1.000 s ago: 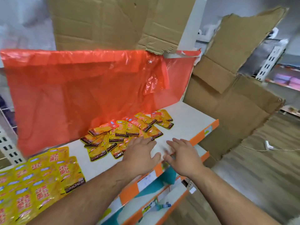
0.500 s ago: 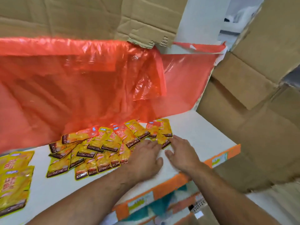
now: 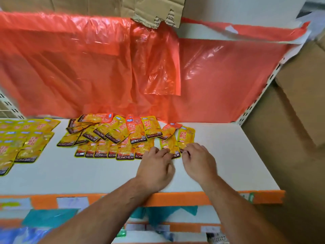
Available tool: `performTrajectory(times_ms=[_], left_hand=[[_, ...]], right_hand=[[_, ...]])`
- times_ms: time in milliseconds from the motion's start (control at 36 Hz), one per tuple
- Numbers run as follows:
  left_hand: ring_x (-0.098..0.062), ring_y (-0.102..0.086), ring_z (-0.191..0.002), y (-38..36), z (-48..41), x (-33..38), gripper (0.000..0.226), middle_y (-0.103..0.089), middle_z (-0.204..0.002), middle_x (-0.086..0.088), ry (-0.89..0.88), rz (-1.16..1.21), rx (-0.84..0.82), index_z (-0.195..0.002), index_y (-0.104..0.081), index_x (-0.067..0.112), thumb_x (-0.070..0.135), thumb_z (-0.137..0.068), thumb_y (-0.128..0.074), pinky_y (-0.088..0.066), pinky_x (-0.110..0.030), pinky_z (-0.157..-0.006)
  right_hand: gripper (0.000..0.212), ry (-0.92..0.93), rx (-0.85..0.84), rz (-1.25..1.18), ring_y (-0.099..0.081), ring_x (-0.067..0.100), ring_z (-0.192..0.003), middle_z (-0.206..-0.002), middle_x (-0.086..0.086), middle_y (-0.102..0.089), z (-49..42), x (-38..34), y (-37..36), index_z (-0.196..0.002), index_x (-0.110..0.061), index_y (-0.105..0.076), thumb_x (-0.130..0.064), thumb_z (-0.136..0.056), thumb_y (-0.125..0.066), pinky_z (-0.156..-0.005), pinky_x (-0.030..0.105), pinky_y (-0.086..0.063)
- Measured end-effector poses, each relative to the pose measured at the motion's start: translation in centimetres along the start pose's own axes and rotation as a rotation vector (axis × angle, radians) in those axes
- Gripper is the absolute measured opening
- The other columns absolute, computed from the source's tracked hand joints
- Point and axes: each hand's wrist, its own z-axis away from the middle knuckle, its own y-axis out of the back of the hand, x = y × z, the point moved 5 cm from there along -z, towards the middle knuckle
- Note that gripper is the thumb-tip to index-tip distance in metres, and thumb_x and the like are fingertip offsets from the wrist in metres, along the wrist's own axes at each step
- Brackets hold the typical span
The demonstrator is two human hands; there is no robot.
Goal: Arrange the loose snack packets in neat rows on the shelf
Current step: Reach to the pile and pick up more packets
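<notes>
yeah, snack packets (image 3: 112,138) heaped along the shelf (image 3: 88,176) back edge, left hand (image 3: 155,169) flat on one packet (image 3: 169,144), right hand (image 3: 199,163) pinching the end packet (image 3: 186,137)

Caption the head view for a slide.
Left hand and right hand touch the rightmost yellow snack packets on a white shelf.

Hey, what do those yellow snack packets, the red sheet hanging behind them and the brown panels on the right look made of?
Snack packets: glossy plastic film, probably, going by the glare and printed faces.
Red sheet: thin translucent plastic, crinkled and shiny.
Brown panels: matte cardboard, likely; creased, no shine.
</notes>
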Motion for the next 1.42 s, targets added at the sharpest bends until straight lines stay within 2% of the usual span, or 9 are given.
performTrajectory(times_ms=[56,139,278,444,750,889,1167,1278,1417], left_hand=[[-0.025,-0.05,-0.077,0.4,0.0,0.3,0.021,-0.067,-0.088,0.001,-0.002,0.057,0.079,-0.084,-0.067,0.018,0.029,-0.087,-0.049,-0.045,-0.041,-0.073],[-0.024,-0.048,-0.07,1.4,0.3,0.3,0.024,-0.056,-0.066,-0.001,0.101,0.083,0.148,-0.066,-0.054,0.019,0.03,-0.088,-0.054,-0.041,-0.037,-0.065],[-0.023,-0.055,-0.088,1.4,0.8,-1.4,0.036,-0.058,-0.091,-0.002,0.409,0.059,0.137,-0.092,-0.06,0.017,0.053,-0.086,-0.054,-0.048,-0.036,-0.068],[-0.023,-0.056,-0.101,1.1,0.8,-1.3,0.053,-0.056,-0.106,-0.002,0.497,0.011,0.042,-0.112,-0.06,0.021,0.063,-0.08,-0.054,-0.049,-0.036,-0.075],[-0.022,-0.058,-0.087,1.4,0.6,-1.5,0.041,-0.06,-0.092,0.003,0.54,0.036,0.049,-0.097,-0.052,0.021,0.057,-0.079,-0.059,-0.04,-0.031,-0.065],[-0.026,-0.063,-0.079,1.7,0.7,-2.1,0.028,-0.053,-0.071,0.01,0.605,0.124,0.088,-0.102,-0.053,0.023,0.041,-0.081,-0.06,-0.034,-0.029,-0.059],[-0.03,-0.062,-0.083,1.8,0.7,-3.1,0.025,-0.069,-0.085,-0.004,0.683,0.266,0.112,-0.106,-0.06,0.023,0.032,-0.082,-0.058,-0.04,-0.031,-0.063],[-0.026,-0.063,-0.077,1.9,0.8,-3.7,0.017,-0.068,-0.076,0.001,0.738,0.408,0.069,-0.094,-0.06,0.027,0.031,-0.078,-0.058,-0.044,-0.03,-0.062],[-0.02,-0.061,-0.068,3.7,2.0,-4.8,0.008,-0.065,-0.068,0.003,0.85,0.715,0.124,-0.074,-0.059,0.015,0.017,-0.075,-0.066,-0.043,-0.029,-0.057]], right_hand=[[0.031,-0.008,0.105,-0.019,-0.059,0.028,-0.082,-0.082,-0.001,-0.061,0.4,0.2,0.2,-0.072,-0.018,-0.059,-0.037,-0.09,-0.044,-0.057,0.039,-0.049],[0.037,-0.042,0.136,-0.053,-0.059,0.031,-0.075,-0.071,0.002,-0.059,0.5,0.3,0.8,-0.068,-0.018,-0.052,-0.044,-0.093,-0.046,-0.054,0.038,-0.047],[0.043,-0.135,0.139,-0.053,-0.062,0.033,-0.085,-0.089,0.007,-0.062,0.3,0.6,0.9,-0.094,-0.016,-0.059,-0.057,-0.089,-0.048,-0.062,0.04,-0.051],[0.061,-0.095,0.086,0.058,-0.059,0.032,-0.102,-0.111,0.009,-0.064,0.0,0.5,0.2,-0.128,-0.012,-0.054,-0.055,-0.085,-0.058,-0.079,0.04,-0.05],[0.067,-0.246,0.048,-0.146,-0.055,0.03,-0.12,-0.128,0.009,-0.059,-0.1,1.4,0.7,-0.138,-0.012,-0.042,-0.034,-0.078,-0.063,-0.09,0.041,-0.048],[0.056,-0.295,0.038,-0.211,-0.06,0.033,-0.112,-0.12,0.011,-0.064,-0.2,1.7,0.9,-0.129,-0.012,-0.048,-0.029,-0.079,-0.065,-0.083,0.041,-0.049],[0.023,-0.312,-0.067,-0.204,-0.062,0.034,-0.094,-0.095,0.005,-0.069,-0.4,1.7,1.2,-0.101,-0.016,-0.061,-0.025,-0.08,-0.059,-0.072,0.034,-0.047],[0.006,-0.414,-0.154,-0.322,-0.059,0.034,-0.086,-0.09,0.007,-0.067,-0.3,1.5,2.0,-0.083,-0.016,-0.059,-0.021,-0.082,-0.056,-0.065,0.029,-0.038],[0.016,-0.62,-0.004,-0.465,-0.053,0.033,-0.078,-0.081,0.005,-0.062,2.7,0.8,3.5,-0.089,-0.009,-0.064,-0.019,-0.085,-0.053,-0.064,0.031,-0.035]])
